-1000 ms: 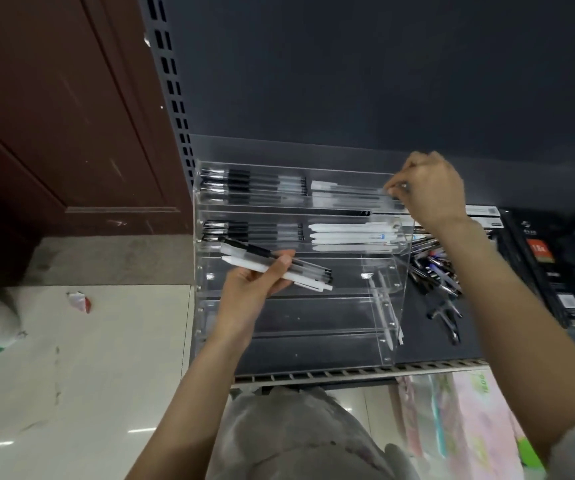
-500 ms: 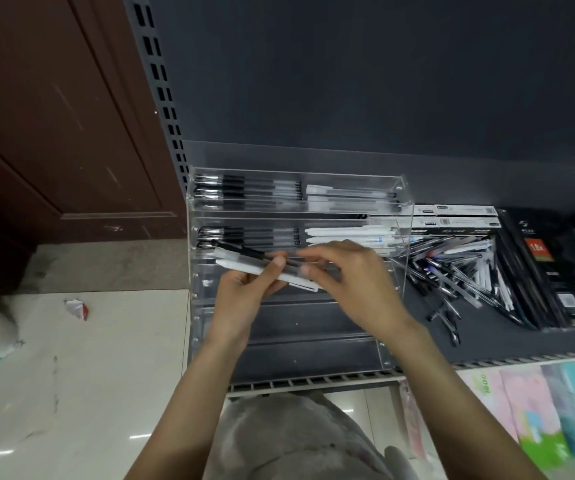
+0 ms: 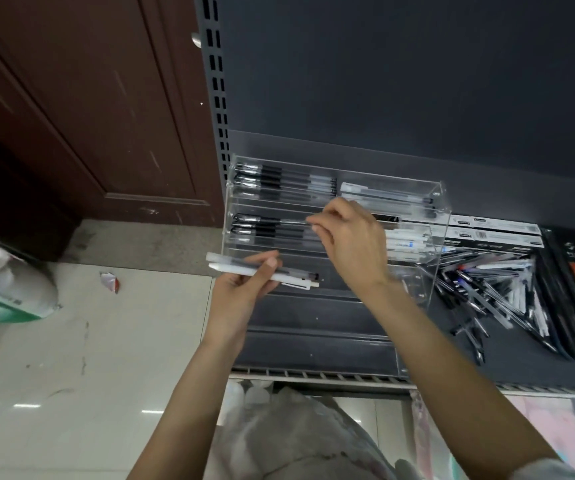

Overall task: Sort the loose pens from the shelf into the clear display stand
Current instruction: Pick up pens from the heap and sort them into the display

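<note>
Pens sit in three places in my view. Left of centre, my left hand grips a small bundle of pens, a white one and a clear one with dark ink, lying almost level in front of the stand's third tier. Just right of it, at the middle of the frame, my right hand pinches the end of a black-grip pen between its fingertips, the pen lying along the left half of the second tier. The clear display stand fills the centre, with black-grip pens in the left slots of its top two tiers and white ones to their right; the lower tiers look bare. At right, the loose pens lie heaped on the dark shelf, beside flat boxes near the right edge.
</note>
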The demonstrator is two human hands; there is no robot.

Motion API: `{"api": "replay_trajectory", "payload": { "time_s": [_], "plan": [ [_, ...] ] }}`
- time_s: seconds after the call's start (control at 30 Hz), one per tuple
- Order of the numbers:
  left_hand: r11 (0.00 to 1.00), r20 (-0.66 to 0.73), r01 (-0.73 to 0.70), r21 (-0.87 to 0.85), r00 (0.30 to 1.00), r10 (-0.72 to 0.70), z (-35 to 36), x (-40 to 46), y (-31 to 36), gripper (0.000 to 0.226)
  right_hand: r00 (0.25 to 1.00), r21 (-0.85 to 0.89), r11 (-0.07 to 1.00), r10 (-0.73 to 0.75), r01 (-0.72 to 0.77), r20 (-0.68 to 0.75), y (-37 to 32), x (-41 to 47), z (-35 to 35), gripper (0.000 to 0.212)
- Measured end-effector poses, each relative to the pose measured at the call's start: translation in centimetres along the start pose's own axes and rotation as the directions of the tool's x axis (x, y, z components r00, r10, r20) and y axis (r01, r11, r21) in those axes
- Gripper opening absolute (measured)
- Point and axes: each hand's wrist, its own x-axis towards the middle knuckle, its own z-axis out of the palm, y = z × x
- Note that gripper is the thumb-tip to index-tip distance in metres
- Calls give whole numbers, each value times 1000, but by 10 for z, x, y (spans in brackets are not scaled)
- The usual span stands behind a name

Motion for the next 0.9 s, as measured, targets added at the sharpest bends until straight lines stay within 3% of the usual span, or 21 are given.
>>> {"api": "replay_trajectory", "payload": {
  "time_s": [0.1,0.2,0.3,0.4,0.5,0.57,0.73,0.9],
  "plan": [
    [1000,-9,-17,3,1000,17,-1,-3,0,14,998,-203,977,-68,69,9,-3,6,13,16],
    [999,-32,-35,6,999,35,-3,-4,0,13,999,-198,979,-49,52,19,-7,10,14,16],
    [999,-40,-35,7,999,36,-3,-6,1,13,1000,39,999,13,-13,-13,-13,4,1,3],
    [999,-27,-37,4,999,37,-3,-6,2,13,978,431,882,129,-189,165,-26,-12,-25,14],
    [999,14,-41,18,999,41,0,-6,1,16,927,457,843,118,-283,356,-33,-31,-40,15],
    [999,50,-45,31,998,43,4,-8,0,17,916,486,816,126,-313,380,-32,-41,-42,14],
    [992,110,-80,101,992,69,17,-13,-6,14,916,587,712,216,-385,339,-13,-55,-53,11],
    [986,133,-89,139,989,71,21,-10,-7,11,925,359,868,378,-343,-29,47,-46,-78,11]
  ]
}}
